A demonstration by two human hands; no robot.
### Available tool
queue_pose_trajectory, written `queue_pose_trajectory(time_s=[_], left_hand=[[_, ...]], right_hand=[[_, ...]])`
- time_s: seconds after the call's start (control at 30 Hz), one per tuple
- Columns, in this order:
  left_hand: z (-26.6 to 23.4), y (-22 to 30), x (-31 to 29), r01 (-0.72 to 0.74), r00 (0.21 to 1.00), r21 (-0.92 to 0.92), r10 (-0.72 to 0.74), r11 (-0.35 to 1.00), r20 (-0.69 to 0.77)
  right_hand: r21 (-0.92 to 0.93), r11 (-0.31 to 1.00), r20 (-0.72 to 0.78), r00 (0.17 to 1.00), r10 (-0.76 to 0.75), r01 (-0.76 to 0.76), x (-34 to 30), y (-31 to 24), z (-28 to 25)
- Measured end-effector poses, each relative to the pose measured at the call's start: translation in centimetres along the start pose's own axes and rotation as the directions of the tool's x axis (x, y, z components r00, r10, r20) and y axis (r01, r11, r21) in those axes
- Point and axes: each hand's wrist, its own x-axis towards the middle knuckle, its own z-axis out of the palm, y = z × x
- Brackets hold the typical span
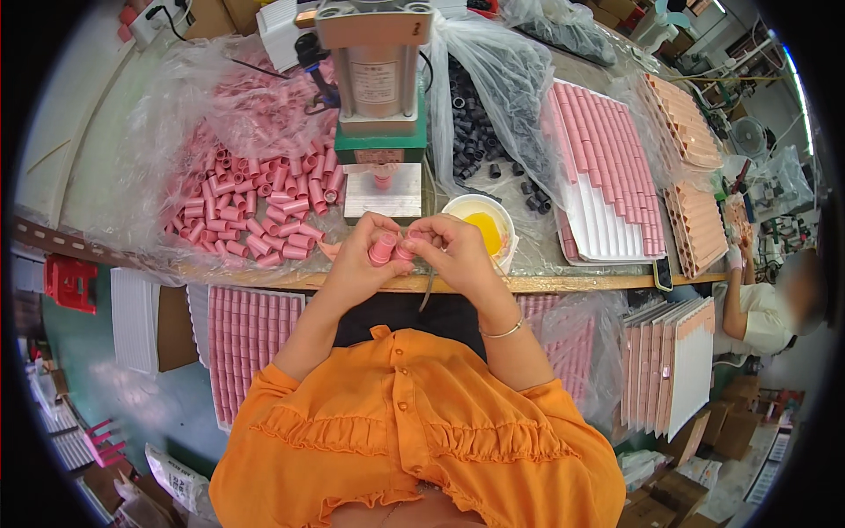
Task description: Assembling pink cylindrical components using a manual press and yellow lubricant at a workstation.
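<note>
My left hand (356,261) is closed round a pink cylindrical tube (382,249) that stands upright with a wider rim at its lower end. Beside it, my right hand (459,255) pinches a second pink piece (408,246), partly hidden by my fingers. Both hands meet at the table's front edge, just before the metal base (383,195) of a press (378,110) with a green block. A pink part (382,179) sits under the press head. Close to my right hand is a white bowl (454,206) holding something yellow.
Loose pink tubes (255,207) lie heaped on plastic sheeting at left. Black parts (480,136) lie under clear plastic behind the bowl. White ridged trays (590,220) at right carry rows of pink tubes. More trays (251,352) stand below the table edge. A co-worker (766,312) sits far right.
</note>
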Motion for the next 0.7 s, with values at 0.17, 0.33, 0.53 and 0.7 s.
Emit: queue_pose_trajectory(time_s=[0.17, 0.33, 0.53, 0.7], left_hand=[[3.1, 0.4, -0.1, -0.122, 0.937, 0.501, 0.265, 0.857, -0.227], [3.8, -0.8, 0.1, -0.225, 0.844, 0.638, 0.475, 0.736, -0.25], [-5.0, -0.8, -0.8, -0.147, 0.812, 0.63, 0.456, 0.763, -0.364], [-15.4, 1.4, -5.5, 0.136, 0.777, 0.462, 0.194, 0.876, -0.598]], right_hand=[[-0.184, 0.979, -0.259, 0.956, -0.137, 0.091, -0.5, -0.4, 1.2], [-0.234, 0.972, -0.201, 0.977, -0.066, 0.018, -0.8, -1.0, 0.4], [-0.523, 0.804, -0.503, 0.864, -0.024, -0.283, 1.0, 4.2, -9.9], [-0.807, 0.498, -0.411, 0.908, -0.086, -0.318, 0.2, 12.4, -15.7]])
